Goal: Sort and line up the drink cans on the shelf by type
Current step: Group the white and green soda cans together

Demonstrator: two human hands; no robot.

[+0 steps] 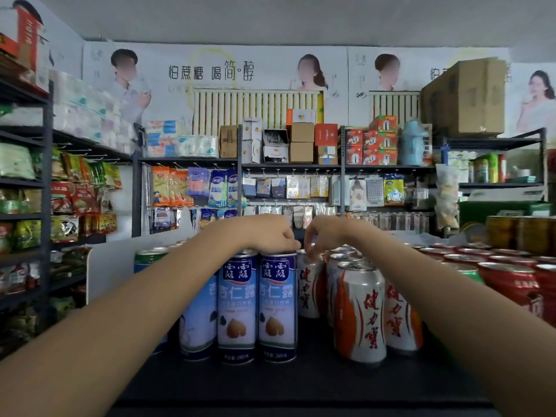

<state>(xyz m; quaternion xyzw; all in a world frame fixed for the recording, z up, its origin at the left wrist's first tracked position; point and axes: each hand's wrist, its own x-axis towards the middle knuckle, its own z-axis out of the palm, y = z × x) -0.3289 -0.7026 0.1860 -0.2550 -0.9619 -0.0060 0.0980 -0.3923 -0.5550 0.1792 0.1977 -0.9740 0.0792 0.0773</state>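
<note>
Left hand [267, 233] rests curled atop tall slim blue cans [277, 305], glossy metal, centre of the dark matte shelf [301, 383]. Right hand [323, 236] pinches the rim of a white-orange can [310, 284] at 1 o'clock; fingers partly hidden. Red cans [508, 281] at 3 o'clock, cut off.

The left hand [264, 233] covers the tops of the blue cans [278, 305] at frame centre, and its forearm hides most of a third blue can and the green-topped can [149, 257] at centre left. The right hand [323, 236] has its fingertips tucked behind a white-and-orange can [310, 284], so its grip cannot be told. The red cans [511, 281] run off the right edge. Print on the far shelf packets [198, 185] is too small to read.
</note>
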